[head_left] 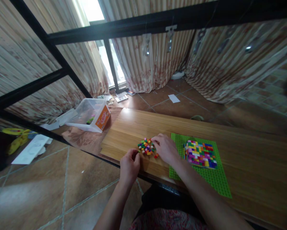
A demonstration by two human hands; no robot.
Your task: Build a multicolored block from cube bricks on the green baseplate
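Observation:
A small pile of loose toy bricks (147,147) in many colours lies on the wooden bench top, between my two hands. At the pile's near left edge, my left hand (129,165) is closed, thumb and forefinger together; anything between them is too small to make out. My right hand (166,148) reaches over the pile's right side with its fingertips pinched down among the bricks, and what they hold is hidden. To the right, a green studded baseplate (179,140) carries a block of multicoloured bricks (200,154) set close together. My right forearm passes over the baseplate's near left part.
The wooden bench top (251,159) runs off to the right. Beyond its left end stands a clear plastic bin (86,111) with an orange label and a few green and pink pieces inside. A black metal frame (133,28) crosses in front of striped curtains (143,67).

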